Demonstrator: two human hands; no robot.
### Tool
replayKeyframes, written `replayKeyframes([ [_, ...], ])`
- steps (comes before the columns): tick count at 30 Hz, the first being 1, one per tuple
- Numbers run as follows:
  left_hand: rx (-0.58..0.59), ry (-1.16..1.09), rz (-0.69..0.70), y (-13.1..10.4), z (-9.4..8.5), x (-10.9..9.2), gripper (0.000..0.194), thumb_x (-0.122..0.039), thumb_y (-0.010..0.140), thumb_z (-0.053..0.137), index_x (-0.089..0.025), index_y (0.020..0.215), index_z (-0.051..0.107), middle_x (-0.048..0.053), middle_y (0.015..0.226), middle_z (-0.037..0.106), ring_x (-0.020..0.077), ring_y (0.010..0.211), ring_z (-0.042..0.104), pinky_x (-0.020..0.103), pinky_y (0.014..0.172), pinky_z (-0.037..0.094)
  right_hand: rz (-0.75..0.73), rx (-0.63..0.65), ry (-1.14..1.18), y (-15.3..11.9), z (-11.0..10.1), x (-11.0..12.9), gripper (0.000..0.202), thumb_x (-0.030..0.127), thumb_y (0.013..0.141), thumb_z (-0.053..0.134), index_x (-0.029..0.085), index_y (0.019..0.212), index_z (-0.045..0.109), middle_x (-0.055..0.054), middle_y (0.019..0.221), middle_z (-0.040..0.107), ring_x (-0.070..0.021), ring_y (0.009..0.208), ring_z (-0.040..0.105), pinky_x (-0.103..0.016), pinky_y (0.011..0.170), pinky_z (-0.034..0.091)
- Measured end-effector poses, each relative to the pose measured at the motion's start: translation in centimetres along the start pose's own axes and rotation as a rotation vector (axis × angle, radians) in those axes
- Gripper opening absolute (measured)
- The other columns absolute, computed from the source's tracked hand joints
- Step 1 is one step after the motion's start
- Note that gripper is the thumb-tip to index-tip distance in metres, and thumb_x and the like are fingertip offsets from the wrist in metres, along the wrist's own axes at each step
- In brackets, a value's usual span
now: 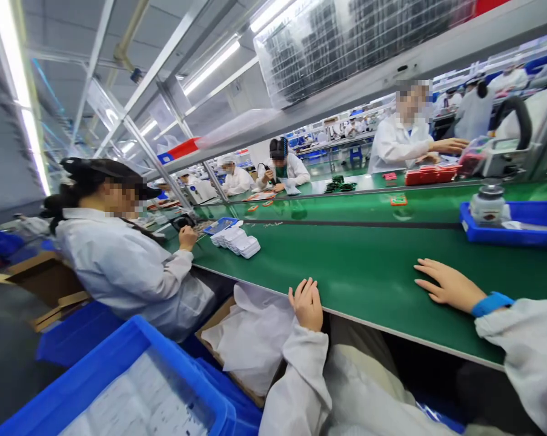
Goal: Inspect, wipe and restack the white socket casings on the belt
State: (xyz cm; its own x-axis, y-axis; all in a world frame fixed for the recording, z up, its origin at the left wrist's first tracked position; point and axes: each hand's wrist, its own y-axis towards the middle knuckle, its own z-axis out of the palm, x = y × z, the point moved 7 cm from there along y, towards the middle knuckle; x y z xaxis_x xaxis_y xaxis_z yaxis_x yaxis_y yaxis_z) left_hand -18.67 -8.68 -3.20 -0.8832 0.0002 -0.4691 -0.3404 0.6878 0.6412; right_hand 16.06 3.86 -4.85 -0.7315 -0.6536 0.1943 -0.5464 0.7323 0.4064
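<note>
My left hand rests at the near edge of the green work table, its fingers extended onto the top and nothing held. Farther right, my right hand lies palm down on the same surface, fingers spread, with a blue wristband at the wrist. A stack of white plastic parts sits on the table to the left of my hands. Beyond my right hand, a blue tray holds a small jar with a metal top.
A co-worker in a white coat sits on my left. Below the table edge are a box with white sheeting and a large blue bin. Across the green belt lie red parts and dark green boards.
</note>
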Motion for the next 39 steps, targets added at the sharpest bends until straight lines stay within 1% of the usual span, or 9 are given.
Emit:
replayKeyframes([
  [3,0.006,0.005,-0.003,0.1,0.0,0.0,0.039,-0.029,0.093,0.031,-0.021,0.104,0.067,0.004,0.115,0.064,0.0176,0.115,0.052,0.043,0.111,0.015,0.027,-0.001,-0.030,-0.4,-0.3,0.2,0.051,0.045,0.079,0.040,0.012,0.112,0.061,-0.015,0.124,0.052,-0.0319,0.118,0.045,-0.048,0.099,0.042],
  [8,0.018,0.033,-0.008,0.1,0.0,-0.1,0.040,-0.030,0.094,0.029,-0.022,0.103,0.067,0.004,0.116,0.064,0.0170,0.115,0.052,0.041,0.111,0.015,0.038,-0.004,-0.044,-0.7,-0.8,0.8,0.052,0.042,0.082,0.038,0.007,0.113,0.061,-0.018,0.125,0.050,-0.0330,0.118,0.045,-0.048,0.098,0.043],
  [15,0.018,0.091,-0.020,0.3,0.0,-0.2,0.044,-0.030,0.093,0.025,-0.021,0.101,0.067,0.005,0.116,0.064,0.0197,0.112,0.052,0.039,0.103,0.026,0.012,-0.017,-0.046,-1.0,-1.3,1.4,0.042,0.037,0.083,0.044,0.013,0.114,0.061,-0.014,0.126,0.050,-0.0310,0.118,0.045,-0.047,0.097,0.043],
  [21,0.006,0.133,-0.032,0.3,0.1,-0.3,0.044,-0.030,0.093,0.025,-0.023,0.101,0.068,0.004,0.116,0.063,0.0202,0.110,0.050,0.039,0.106,0.022,-0.029,-0.002,-0.050,-1.4,-1.3,2.5,0.043,0.030,0.084,0.045,0.006,0.116,0.059,-0.020,0.127,0.047,-0.0355,0.121,0.039,-0.051,0.100,0.038],
  [26,0.003,0.151,-0.020,0.2,0.1,-0.1,0.043,-0.031,0.094,0.026,-0.024,0.101,0.068,0.004,0.114,0.064,0.0193,0.110,0.050,0.039,0.108,0.019,-0.089,0.017,-0.076,-2.0,-1.3,4.3,0.040,0.024,0.081,0.048,0.010,0.116,0.059,-0.017,0.121,0.052,-0.0369,0.123,0.035,-0.055,0.099,0.036],
  [28,-0.003,0.148,-0.007,0.2,0.1,0.0,0.043,-0.032,0.094,0.027,-0.024,0.100,0.068,0.003,0.113,0.064,0.0192,0.109,0.051,0.039,0.108,0.020,-0.097,0.010,-0.113,-2.3,-1.6,5.3,0.041,0.023,0.081,0.050,0.008,0.117,0.059,-0.019,0.122,0.051,-0.0379,0.122,0.035,-0.055,0.099,0.036],
  [31,-0.024,0.128,0.013,0.3,0.0,0.1,0.041,-0.034,0.093,0.029,-0.024,0.099,0.069,0.005,0.111,0.065,0.0207,0.107,0.052,0.041,0.106,0.022,-0.094,0.054,-0.139,-2.5,-1.9,6.8,0.042,0.022,0.080,0.051,0.006,0.118,0.058,-0.020,0.124,0.049,-0.0378,0.123,0.034,-0.054,0.100,0.035],
  [34,-0.059,0.092,0.044,0.4,0.1,0.3,0.039,-0.033,0.093,0.031,-0.023,0.098,0.068,0.007,0.110,0.065,0.0225,0.104,0.054,0.043,0.104,0.023,-0.020,0.062,-0.152,-2.4,-2.6,7.6,0.044,0.024,0.079,0.056,0.007,0.119,0.058,-0.020,0.129,0.045,-0.0378,0.124,0.032,-0.053,0.099,0.037],
  [39,-0.194,0.096,0.145,0.3,-0.1,0.7,0.038,-0.032,0.091,0.033,-0.021,0.096,0.068,0.008,0.106,0.067,0.0237,0.094,0.057,0.045,0.099,0.030,0.086,0.134,-0.164,-2.0,-3.1,8.1,0.043,0.026,0.082,0.058,0.010,0.122,0.057,-0.019,0.132,0.042,-0.0360,0.126,0.030,-0.051,0.102,0.034],
])
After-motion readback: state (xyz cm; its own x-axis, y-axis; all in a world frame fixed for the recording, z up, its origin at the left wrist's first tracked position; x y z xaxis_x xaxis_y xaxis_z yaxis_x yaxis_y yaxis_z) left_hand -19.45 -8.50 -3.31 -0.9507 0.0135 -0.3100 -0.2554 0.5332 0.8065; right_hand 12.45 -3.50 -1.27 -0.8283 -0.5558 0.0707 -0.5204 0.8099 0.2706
